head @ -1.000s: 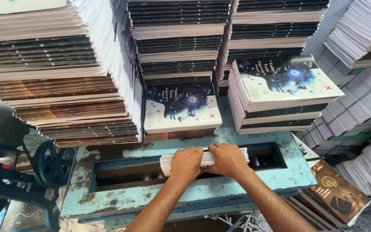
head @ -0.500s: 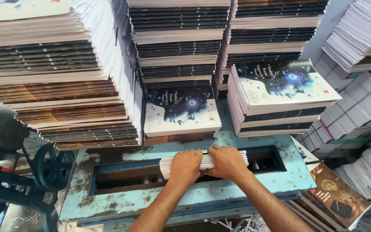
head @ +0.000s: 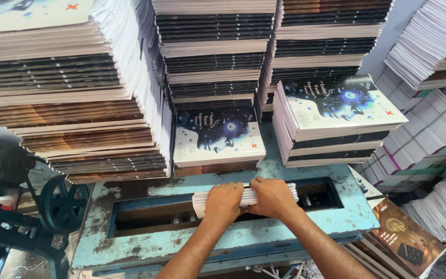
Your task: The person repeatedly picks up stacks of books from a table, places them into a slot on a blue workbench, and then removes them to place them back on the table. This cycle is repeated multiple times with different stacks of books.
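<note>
Seen from above, two bare forearms reach forward from the bottom edge over a worn, pale blue metal machine table [head: 336, 219] with chipped paint and a long rectangular slot cut across it. The left hand [head: 224, 202] and right hand [head: 272, 196] sit side by side, nearly touching, both closed down over a white bundle of pages [head: 243, 197] that lies lengthwise in the slot. The bundle runs directly beneath both palms, its ends sticking out to the left of the left hand and to the right of the right hand; the fingers curl over its far edge, clamping it. To the left of the left hand, at the table's end, stands a dark handwheel [head: 63, 204]. Low and to the right of the right hand, beside the table, lies a slanted pile of brown-covered books [head: 403, 240]. Just beyond the hands, a short stack of books [head: 218, 137] shows a white and dark blue cover with a glowing round shape and a small red cross. Beyond the right hand, a taller stack [head: 341, 111] carries the same cover. Farther back, to the left and behind, rise tall piles of bound books [head: 68, 98], their edges banded in white, black and brown.
</note>
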